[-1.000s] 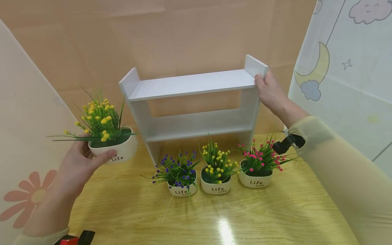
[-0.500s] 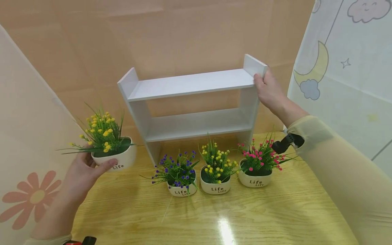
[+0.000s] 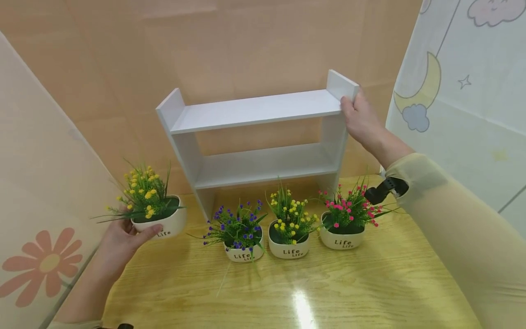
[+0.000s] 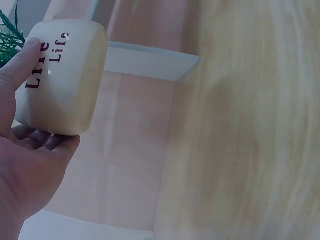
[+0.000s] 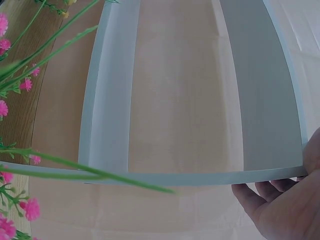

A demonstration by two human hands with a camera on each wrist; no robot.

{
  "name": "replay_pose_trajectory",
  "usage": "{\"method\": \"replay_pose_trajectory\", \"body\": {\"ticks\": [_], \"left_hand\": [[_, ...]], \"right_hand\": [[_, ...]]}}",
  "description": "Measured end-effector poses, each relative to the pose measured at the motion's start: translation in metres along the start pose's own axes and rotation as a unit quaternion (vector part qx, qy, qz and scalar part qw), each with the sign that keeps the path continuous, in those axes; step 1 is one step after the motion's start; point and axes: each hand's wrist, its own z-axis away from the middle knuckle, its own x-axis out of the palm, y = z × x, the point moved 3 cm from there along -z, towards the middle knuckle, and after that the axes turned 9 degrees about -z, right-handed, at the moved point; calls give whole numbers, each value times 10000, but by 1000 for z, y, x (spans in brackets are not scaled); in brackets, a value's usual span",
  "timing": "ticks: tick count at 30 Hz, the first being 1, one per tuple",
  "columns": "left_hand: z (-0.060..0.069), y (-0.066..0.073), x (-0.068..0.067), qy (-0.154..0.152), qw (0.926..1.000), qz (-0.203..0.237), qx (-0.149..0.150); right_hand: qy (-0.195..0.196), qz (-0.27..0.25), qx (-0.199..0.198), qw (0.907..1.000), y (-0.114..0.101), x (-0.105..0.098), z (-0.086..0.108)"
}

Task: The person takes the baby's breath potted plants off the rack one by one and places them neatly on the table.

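My left hand [image 3: 121, 242] grips a white oval flowerpot [image 3: 174, 221] by its left end, thumb on the front near the "Life" lettering. Yellow artificial flowers [image 3: 144, 189] fill it. In the left wrist view the pot [image 4: 65, 75] is held off the wooden table, fingers under its end. My right hand [image 3: 363, 121] holds the upper right side panel of a white two-tier shelf [image 3: 259, 109], thumb in front. The right wrist view has the fingers [image 5: 247, 197] against the outside of that panel [image 5: 210, 178]. Both tiers are bare.
Along the shelf's front stand a purple-flowered pot [image 3: 244, 252], a yellow-flowered pot [image 3: 289, 249] and a pink-flowered pot [image 3: 343, 238] on the wooden table [image 3: 255, 297]. Behind is a tan cloth backdrop [image 3: 255, 45]. Printed white cloths [image 3: 464, 123] hang at both sides.
My left hand has lowered the yellow-flowered pot toward the table and shifted it slightly right. My right hand stays on the shelf, which looks unmoved.
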Motion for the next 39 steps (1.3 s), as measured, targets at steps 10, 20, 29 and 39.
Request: {"method": "replay_pose_trajectory", "body": {"ticks": [10, 20, 29, 39], "left_hand": [[-2, -22, 8, -289, 9985, 422, -188], [-1, -43, 11, -625, 9943, -419, -757], [0, -60, 19, -780, 9936, -78, -809], [7, -63, 30, -962, 9906, -102, -965]], "right_hand": [[-3, 19, 24, 10000, -3, -1, 0], [53, -14, -42, 10000, -3, 0, -1], [-25, -146, -128, 9998, -2, 2, -1], [-56, -130, -100, 9999, -2, 3, 0]]}}
